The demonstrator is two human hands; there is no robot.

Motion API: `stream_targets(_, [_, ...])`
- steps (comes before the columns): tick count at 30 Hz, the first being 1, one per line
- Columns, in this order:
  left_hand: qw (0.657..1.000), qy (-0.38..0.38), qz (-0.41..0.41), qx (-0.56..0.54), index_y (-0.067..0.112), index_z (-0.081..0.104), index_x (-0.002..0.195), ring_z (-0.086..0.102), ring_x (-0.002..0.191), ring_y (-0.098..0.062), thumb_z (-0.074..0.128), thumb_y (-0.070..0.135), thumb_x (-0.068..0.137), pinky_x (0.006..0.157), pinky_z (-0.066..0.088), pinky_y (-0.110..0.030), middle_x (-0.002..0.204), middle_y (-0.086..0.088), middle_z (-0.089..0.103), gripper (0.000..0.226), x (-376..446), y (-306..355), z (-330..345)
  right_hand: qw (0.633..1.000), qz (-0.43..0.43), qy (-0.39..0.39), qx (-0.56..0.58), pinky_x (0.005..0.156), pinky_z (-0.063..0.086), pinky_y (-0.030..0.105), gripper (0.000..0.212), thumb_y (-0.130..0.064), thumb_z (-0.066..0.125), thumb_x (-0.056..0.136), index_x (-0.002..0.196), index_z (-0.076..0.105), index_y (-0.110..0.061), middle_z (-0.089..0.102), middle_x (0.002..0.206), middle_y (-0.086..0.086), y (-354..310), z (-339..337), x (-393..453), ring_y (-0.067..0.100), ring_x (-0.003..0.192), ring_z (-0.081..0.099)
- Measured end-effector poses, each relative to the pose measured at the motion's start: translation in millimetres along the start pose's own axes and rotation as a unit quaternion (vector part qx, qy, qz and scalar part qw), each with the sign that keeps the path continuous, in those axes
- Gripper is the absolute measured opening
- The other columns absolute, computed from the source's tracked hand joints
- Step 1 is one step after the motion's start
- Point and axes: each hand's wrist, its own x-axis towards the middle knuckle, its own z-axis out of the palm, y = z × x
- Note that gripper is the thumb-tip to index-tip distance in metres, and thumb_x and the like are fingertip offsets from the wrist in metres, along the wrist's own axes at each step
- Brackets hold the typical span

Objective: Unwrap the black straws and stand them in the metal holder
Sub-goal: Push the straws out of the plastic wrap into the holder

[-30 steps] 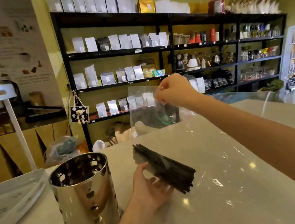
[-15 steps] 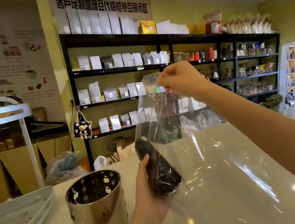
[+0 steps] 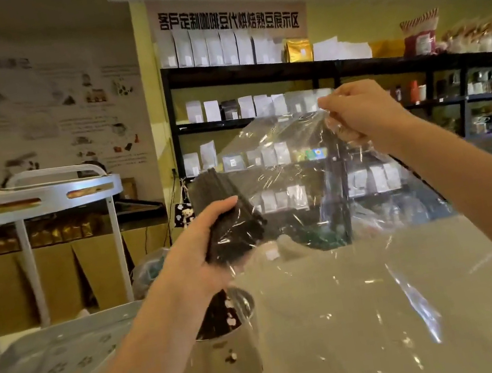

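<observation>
My left hand (image 3: pixel 199 253) grips a bundle of black straws (image 3: pixel 226 212), held upright and slightly tilted directly above the metal holder (image 3: pixel 224 351). The holder is a shiny perforated cylinder standing on the white counter, partly hidden by my left forearm. My right hand (image 3: pixel 360 115) pinches the top of the clear plastic wrapper (image 3: pixel 319 180) and holds it up to the right. The wrapper's lower part still clings around the lower straws near my left hand. Whether the straw ends are inside the holder is hidden by my hand.
A white counter (image 3: pixel 375 311) runs under my hands. A grey perforated tray (image 3: pixel 40 370) lies at the left. A metal trolley (image 3: pixel 34 204) stands behind it. Black shelves (image 3: pixel 259 118) with pouches and jars fill the back wall.
Both hands rose off the counter. My left hand turned the straw bundle upright and brought it over the holder. My right hand drew the wrapper up and to the right, baring the straws' tops.
</observation>
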Motion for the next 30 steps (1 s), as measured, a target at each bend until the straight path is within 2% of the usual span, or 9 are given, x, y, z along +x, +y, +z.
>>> stream_targets(4, [0.996,0.044,0.008,0.081,0.006,0.056,0.102,0.062,0.072,-0.027,0.070,0.012,0.051,0.051,0.057,-0.033,0.086,-0.017,0.064,0.053,11.8,24.3,-16.8,0.996,0.065,-0.030,0.044,0.032,0.021,0.012,0.027,-0.017,0.049,0.091,0.065,0.048,-0.011,0.039,0.045,0.001,15.5,23.8,8.6,0.007,0.026,0.027])
stream_targets(6, [0.991,0.063,0.014,0.114,0.006,0.056,0.102,0.062,0.075,-0.028,0.070,0.012,0.050,0.061,0.056,-0.035,0.089,-0.018,0.063,0.055,19.0,32.0,-26.9,0.986,0.123,-0.059,0.092,0.030,0.022,0.013,0.016,-0.019,0.052,0.090,0.077,0.055,-0.009,0.038,0.048,-0.001,20.4,37.1,11.7,0.005,0.027,0.028])
stream_targets(8, [0.987,0.075,0.021,0.141,0.006,0.054,0.107,0.063,0.080,-0.029,0.071,0.011,0.050,0.064,0.056,-0.037,0.095,-0.018,0.064,0.060,27.7,37.4,-37.9,0.969,0.165,-0.106,0.153,0.031,0.024,0.013,0.021,-0.025,0.060,0.086,0.094,0.060,-0.007,0.043,0.054,-0.002,25.1,49.8,15.8,0.004,0.032,0.029])
stream_targets(12, [0.974,0.115,0.031,0.193,0.005,0.055,0.098,0.062,0.072,-0.026,0.067,0.008,0.070,0.040,0.054,-0.027,0.083,-0.016,0.063,0.030,43.4,48.2,-49.4,0.944,0.205,-0.174,0.189,0.032,0.028,0.012,0.022,-0.027,0.072,0.074,0.088,0.065,-0.012,0.056,0.058,-0.004,34.2,72.0,23.7,0.002,0.029,0.028])
stream_targets(15, [0.964,0.131,0.048,0.226,0.006,0.054,0.093,0.061,0.073,-0.025,0.065,0.007,0.074,0.043,0.056,-0.029,0.081,-0.015,0.062,0.022,54.5,58.7,-49.3,0.941,0.206,-0.159,0.215,0.041,0.030,0.015,0.010,-0.016,0.071,0.076,0.076,0.062,-0.011,0.043,0.046,-0.005,38.2,84.9,32.8,0.005,0.036,0.029])
stream_targets(17, [0.958,0.134,0.065,0.246,0.005,0.054,0.090,0.062,0.077,-0.026,0.065,0.007,0.074,0.057,0.057,-0.033,0.084,-0.015,0.062,0.019,63.9,67.4,-48.0,0.930,0.201,-0.166,0.261,0.030,0.028,0.013,0.011,-0.013,0.067,0.078,0.086,0.063,-0.007,0.038,0.040,-0.007,38.4,90.3,39.7,0.004,0.032,0.027])
stream_targets(20, [0.944,0.140,0.092,0.282,0.000,0.054,0.107,0.065,0.088,-0.030,0.071,0.008,0.067,0.078,0.054,-0.042,0.100,-0.018,0.066,0.044,78.2,79.8,-44.0,0.921,0.177,-0.173,0.302,0.024,0.024,0.014,0.011,-0.012,0.062,0.082,0.090,0.062,-0.004,0.035,0.033,-0.008,36.0,95.3,48.6,0.004,0.025,0.024])
stream_targets(23, [0.935,0.144,0.127,0.297,0.003,0.047,0.119,0.066,0.092,-0.033,0.080,0.009,0.051,0.074,0.056,-0.044,0.111,-0.021,0.064,0.077,90.2,87.4,-42.0,0.916,0.159,-0.166,0.328,0.025,0.024,0.014,0.014,-0.010,0.057,0.085,0.095,0.060,-0.001,0.036,0.035,-0.007,32.7,97.6,51.7,0.004,0.028,0.024])
stream_targets(30, [0.923,0.146,0.184,0.304,0.006,0.049,0.115,0.066,0.089,-0.029,0.072,0.002,0.067,0.075,0.056,-0.041,0.104,-0.017,0.064,0.054,91.6,73.9,-41.2,0.910,0.165,-0.139,0.354,0.024,0.027,0.014,0.017,-0.013,0.059,0.084,0.098,0.061,-0.003,0.037,0.035,-0.009,34.0,98.7,38.5,0.004,0.026,0.027])
